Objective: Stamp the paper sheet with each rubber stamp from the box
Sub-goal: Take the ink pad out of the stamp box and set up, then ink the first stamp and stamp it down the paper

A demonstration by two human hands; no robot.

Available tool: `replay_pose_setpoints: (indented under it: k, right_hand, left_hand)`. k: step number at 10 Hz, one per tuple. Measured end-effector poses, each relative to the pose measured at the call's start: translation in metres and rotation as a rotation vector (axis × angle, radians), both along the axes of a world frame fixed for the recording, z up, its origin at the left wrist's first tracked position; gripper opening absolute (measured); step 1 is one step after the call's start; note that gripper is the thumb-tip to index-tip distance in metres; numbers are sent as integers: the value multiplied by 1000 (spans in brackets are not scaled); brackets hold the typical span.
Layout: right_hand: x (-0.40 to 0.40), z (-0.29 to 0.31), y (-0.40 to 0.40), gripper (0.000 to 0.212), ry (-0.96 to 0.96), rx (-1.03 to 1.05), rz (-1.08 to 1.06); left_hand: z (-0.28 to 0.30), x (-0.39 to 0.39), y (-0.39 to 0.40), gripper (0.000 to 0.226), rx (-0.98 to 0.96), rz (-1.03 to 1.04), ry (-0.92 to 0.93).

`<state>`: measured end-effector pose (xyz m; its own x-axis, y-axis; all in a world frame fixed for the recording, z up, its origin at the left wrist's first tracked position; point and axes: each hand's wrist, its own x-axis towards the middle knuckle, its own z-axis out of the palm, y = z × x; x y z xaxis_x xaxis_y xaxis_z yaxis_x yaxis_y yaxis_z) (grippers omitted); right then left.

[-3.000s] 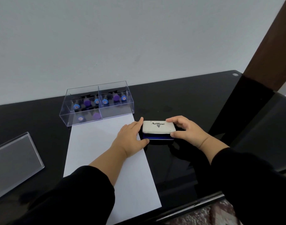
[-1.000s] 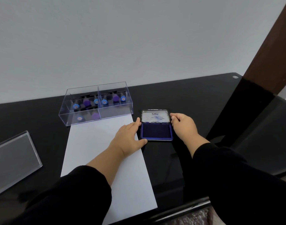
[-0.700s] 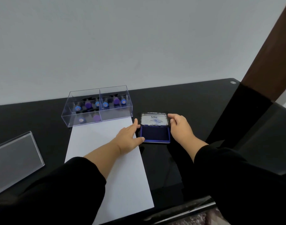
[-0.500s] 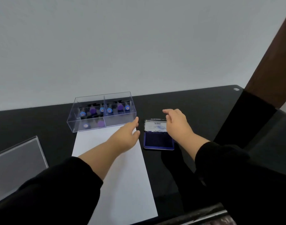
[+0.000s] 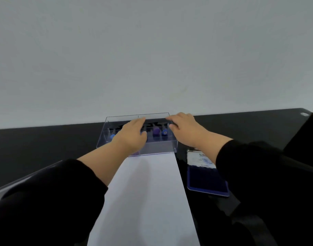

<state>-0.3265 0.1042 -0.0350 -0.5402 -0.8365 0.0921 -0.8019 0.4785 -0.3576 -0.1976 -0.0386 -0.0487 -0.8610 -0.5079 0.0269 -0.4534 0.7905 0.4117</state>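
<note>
Nearest the camera, two black sleeves point(image 5: 45, 201) are filling the bottom corners, and between them the white paper sheet point(image 5: 148, 201) is running straight up the middle of the black glossy table point(image 5: 45, 139). The sheet is lying flat and blank, with a soft shadow falling across its upper part.

Just right of the sheet, the ink pad point(image 5: 205, 180) is sitting open, its dark blue pad facing up and its lid point(image 5: 200, 158) lying back flat beyond it, printed label showing. The right forearm is crossing over the lid's far corner.

At the far left edge, a clear plastic lid point(image 5: 24, 180) is peeking out beside the left sleeve, mostly hidden.

Now further out: the clear box point(image 5: 159, 148) is standing at the top end of the sheet, its near wall meeting the paper's edge. Inside, the rubber stamps point(image 5: 156, 132) are standing in a row, purple and blue tops showing through the plastic, a bit blurred.

The left hand point(image 5: 132, 135) is reaching into the box from above, fingers extended down among the stamps; whether it is gripping one, I cannot tell. The right hand point(image 5: 184, 129) is resting at the box's right end, fingers loosely spread over the rim, apart from the left hand.

Beyond it all, a plain pale wall point(image 5: 152, 50) is taking up the upper half.
</note>
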Motion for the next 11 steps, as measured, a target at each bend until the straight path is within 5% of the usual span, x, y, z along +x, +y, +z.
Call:
replay_pose_setpoints:
  k: [2,5,7,11]
  right_hand:
    - [-17,-8,-41,42,65,291,30]
    - [-30,-14,-77,18,37,389,-140]
    - [-26,-21,-85,50,108,572,-116]
    - [-23,-21,-89,52,205,512,-153]
  left_hand:
    - [-23,-5,-23,50,-199,-25,-239]
    - [-35,-6,-29,51,-165,-24,-240]
    - [-37,-6,-29,51,-173,-30,-228]
    - [-40,-6,-31,51,-170,-26,-208]
